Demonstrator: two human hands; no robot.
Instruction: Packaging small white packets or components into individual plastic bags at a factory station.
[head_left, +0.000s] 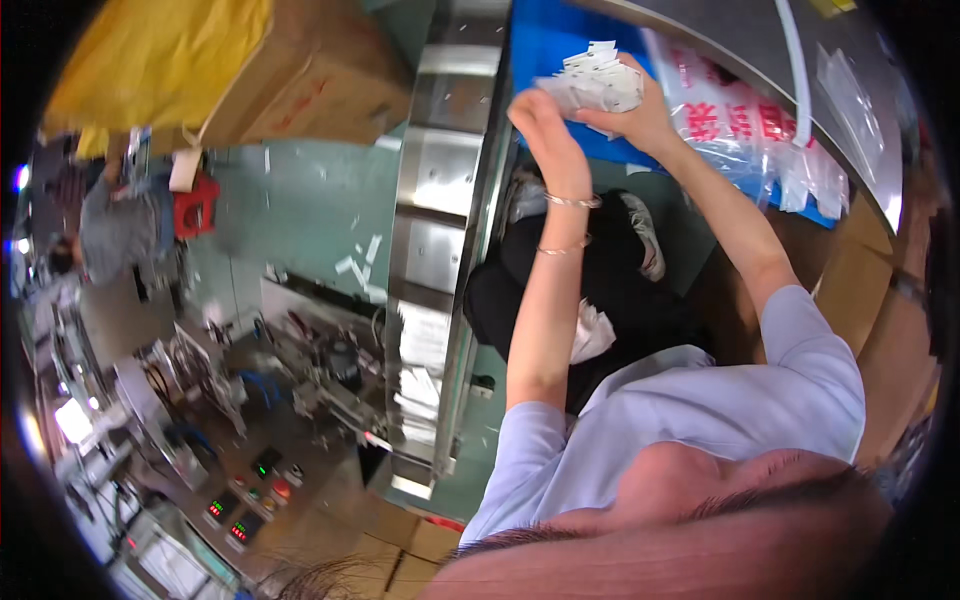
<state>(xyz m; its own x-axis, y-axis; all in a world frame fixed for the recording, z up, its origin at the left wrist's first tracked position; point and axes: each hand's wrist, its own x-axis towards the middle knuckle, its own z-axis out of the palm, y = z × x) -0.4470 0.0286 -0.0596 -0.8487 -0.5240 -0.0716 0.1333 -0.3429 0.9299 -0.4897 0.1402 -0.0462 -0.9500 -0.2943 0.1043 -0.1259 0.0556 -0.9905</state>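
Over a blue surface (545,40) at the top middle, a fanned bundle of small white packets (598,84) sits between my two hands. My right hand (640,112) wraps the bundle from the right, its thumb along the near side. At the left end, my left hand (545,120) presses against the packets, turned edge-on; its fingers are partly hidden and slightly blurred. Beside the right forearm lies clear plastic packaging with red print (715,110). A crumpled white piece (592,333) rests at my lap.
A metal conveyor (432,235) with compartments runs along my left, white packets in its near part. Beyond it stand a carton (310,85) with a yellow sack (160,60) and machinery (330,370). White slips lie on the green floor (310,200). Another person (125,225) is at far left.
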